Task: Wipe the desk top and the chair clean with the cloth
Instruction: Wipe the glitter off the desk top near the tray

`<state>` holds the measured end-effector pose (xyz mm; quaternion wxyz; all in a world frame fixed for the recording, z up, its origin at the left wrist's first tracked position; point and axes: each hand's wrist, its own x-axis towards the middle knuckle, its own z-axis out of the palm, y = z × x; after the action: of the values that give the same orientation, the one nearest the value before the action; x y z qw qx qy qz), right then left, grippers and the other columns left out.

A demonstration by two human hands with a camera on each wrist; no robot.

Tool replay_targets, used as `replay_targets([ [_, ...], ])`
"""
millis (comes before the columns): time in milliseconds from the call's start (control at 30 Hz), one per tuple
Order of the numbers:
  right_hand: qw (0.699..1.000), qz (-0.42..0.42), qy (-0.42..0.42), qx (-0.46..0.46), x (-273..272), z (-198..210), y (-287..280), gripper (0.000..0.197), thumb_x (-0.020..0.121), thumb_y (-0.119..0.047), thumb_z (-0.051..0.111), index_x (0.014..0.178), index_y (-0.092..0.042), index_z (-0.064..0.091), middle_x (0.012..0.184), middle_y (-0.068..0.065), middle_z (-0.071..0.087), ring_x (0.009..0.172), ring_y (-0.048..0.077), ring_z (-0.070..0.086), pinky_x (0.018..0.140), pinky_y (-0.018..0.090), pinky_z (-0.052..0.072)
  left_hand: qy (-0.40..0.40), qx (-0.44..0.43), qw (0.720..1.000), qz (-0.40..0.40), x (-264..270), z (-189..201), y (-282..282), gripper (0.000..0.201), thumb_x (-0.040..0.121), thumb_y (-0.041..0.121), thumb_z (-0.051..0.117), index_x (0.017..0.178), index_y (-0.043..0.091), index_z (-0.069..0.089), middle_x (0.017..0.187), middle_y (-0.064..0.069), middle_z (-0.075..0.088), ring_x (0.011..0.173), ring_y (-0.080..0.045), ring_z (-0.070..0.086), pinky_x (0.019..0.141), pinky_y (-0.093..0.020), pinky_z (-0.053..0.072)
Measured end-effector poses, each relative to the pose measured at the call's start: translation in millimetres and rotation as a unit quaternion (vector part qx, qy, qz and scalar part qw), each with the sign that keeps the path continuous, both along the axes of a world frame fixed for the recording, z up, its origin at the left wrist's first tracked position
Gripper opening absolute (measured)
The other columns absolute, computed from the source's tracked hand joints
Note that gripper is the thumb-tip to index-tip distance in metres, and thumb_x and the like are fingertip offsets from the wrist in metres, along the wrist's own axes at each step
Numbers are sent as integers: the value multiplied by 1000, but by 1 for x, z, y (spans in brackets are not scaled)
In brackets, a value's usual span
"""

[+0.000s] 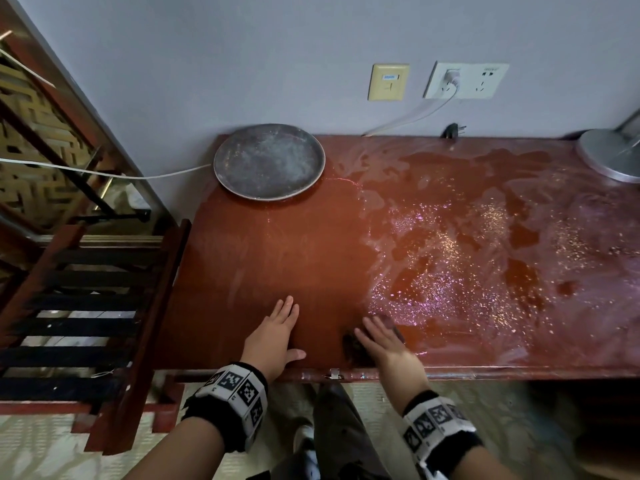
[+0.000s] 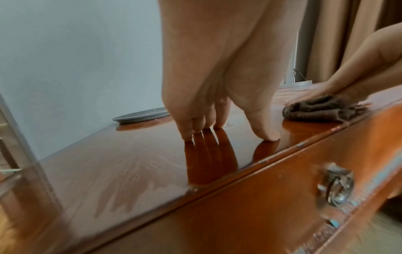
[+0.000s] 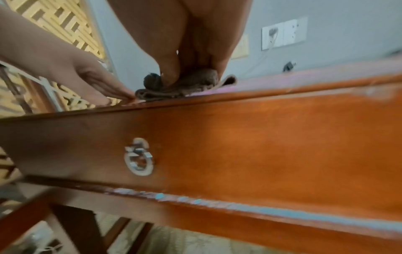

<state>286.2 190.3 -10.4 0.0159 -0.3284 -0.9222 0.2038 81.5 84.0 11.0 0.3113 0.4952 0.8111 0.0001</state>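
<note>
Head looks down; wrists low, sharing desk top [image 1: 277,271] edge.

Bare desk top [image 1: 277,258] lies open between round tray [image 1: 269,161] and lamp base [image 1: 613,154].

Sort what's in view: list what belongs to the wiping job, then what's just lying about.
Belongs to the job:
cloth under the right hand
desk top
chair
left hand, flat on the desk

Just lying about:
round metal tray
lamp base
loose black plug
</note>
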Motion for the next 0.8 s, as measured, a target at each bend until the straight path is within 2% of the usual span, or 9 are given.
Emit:
replay_targets([
  [67,999,-46,-28,-9,12,3,22,85,76,22,47,143,-28,31,149,-11,7,141,9,9,102,22,43,3,-2,1000,1,0,1,0,85,94,36,55,152,16,-3,157,2,-18,146,-13,-11,118,-30,9],
  [167,994,-103,-31,-20,3,9,22,71,85,17,41,144,-20,32,155,-1,12,145,19,5,113,38,31,7,-3,1000,4,1,1,0,85,94,35,55,152,16,-4,157,2,-18,146,-13,-11,118,-30,8],
  [233,997,-69,-39,-25,-10,10,5,72,81,13,53,142,-21,34,153,0,15,144,22,10,112,36,32,3,-6,1000,7,2,1,0,85,94,35,55,152,16,-4,157,3,-18,146,-13,-11,117,-30,9],
  [300,1000,-5,-11,-22,-14,14,-8,83,60,9,75,132,-23,50,147,0,34,136,20,33,96,27,48,3,-6,1000,9,2,2,1,85,93,35,55,152,17,-4,157,3,-18,146,-13,-11,117,-30,9],
  [333,1000,7,-8,-28,-12,14,-6,84,59,11,74,132,-24,52,147,-2,35,135,16,35,92,24,50,3,-7,1000,8,2,3,1,85,93,35,55,152,17,-4,157,3,-18,146,-13,-11,117,-30,10],
  [467,993,-98,-54,-43,0,19,36,77,84,17,39,145,-28,27,156,-8,6,144,9,4,111,28,32,13,-10,1000,-1,2,4,2,84,94,36,54,152,17,-5,157,2,-18,146,-13,-10,117,-30,10],
  [633,991,-61,-94,-68,-23,26,16,73,89,13,36,149,-23,16,157,-2,-2,145,17,-6,116,32,18,20,-15,1000,-2,4,5,3,85,94,36,54,151,16,-5,157,2,-18,146,-14,-10,117,-30,11],
  [700,995,-6,-73,-65,-23,25,8,72,89,12,38,149,-24,17,157,-3,-1,145,16,-4,115,30,22,24,-15,1000,-4,3,4,3,85,94,38,54,152,16,-5,158,2,-18,146,-14,-10,117,-30,12],
  [800,995,-31,-76,-51,-26,24,31,72,89,13,37,148,-27,22,157,-5,6,145,11,3,114,29,22,28,-15,1000,-4,3,4,3,86,93,38,54,152,17,-5,157,3,-18,146,-13,-11,117,-30,12],
])
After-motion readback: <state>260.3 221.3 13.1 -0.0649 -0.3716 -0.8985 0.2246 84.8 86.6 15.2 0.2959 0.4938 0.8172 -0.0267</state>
